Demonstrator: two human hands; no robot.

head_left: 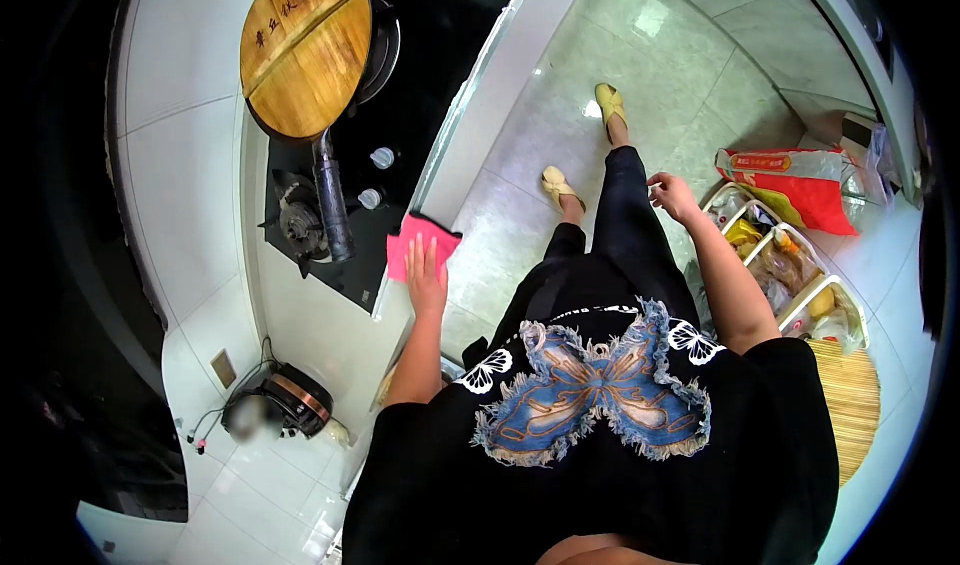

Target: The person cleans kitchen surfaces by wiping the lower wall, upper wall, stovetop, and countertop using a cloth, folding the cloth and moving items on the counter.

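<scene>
My left hand [428, 283] lies with straight fingers flat on a pink cloth [437, 240] with a dark edge. The cloth rests across the front corner of the black glass stove [425, 75]. My right hand [675, 196] hangs in the air beside my leg, fingers loosely bent and apart, with nothing seen in it. Closest to the left hand on the stove are two control knobs [382, 157] and the dark handle [333, 200] of a pan. A round wooden lid [308, 55] with dark characters covers that pan.
An uncovered burner [300, 220] sits left of the pan handle. A black appliance [292, 402] with a cord stands on the counter. At right are a white rack [845, 290] of bagged food, a red bag [790, 175] and a round slatted mat [848, 400]. Tiled floor [510, 215] runs alongside.
</scene>
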